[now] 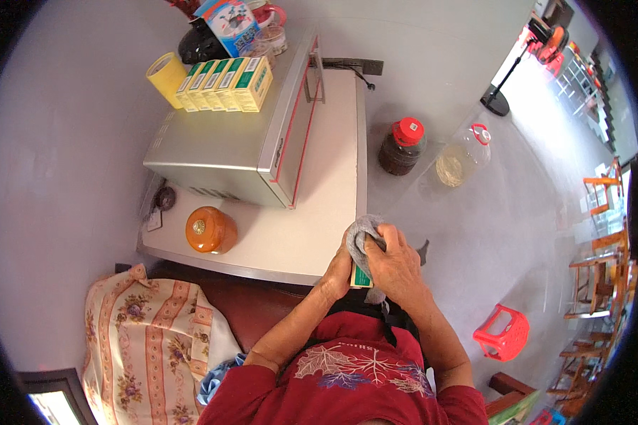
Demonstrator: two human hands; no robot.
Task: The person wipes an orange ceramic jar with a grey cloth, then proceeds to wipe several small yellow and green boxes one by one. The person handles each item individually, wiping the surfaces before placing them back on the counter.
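Looks mid-wipe: your left hand [338, 275] grips a small box [361, 277], right hand [395, 266] bunches grey cloth [362, 231] on it; can't tell if the far-left yellow boxes [225, 86] are done.

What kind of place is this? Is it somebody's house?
Probably a room in somebody's house, though I can't be sure. The boxy silver metal appliance, the cream-and-pink flowery cloth and the small red plastic stool all look homely.
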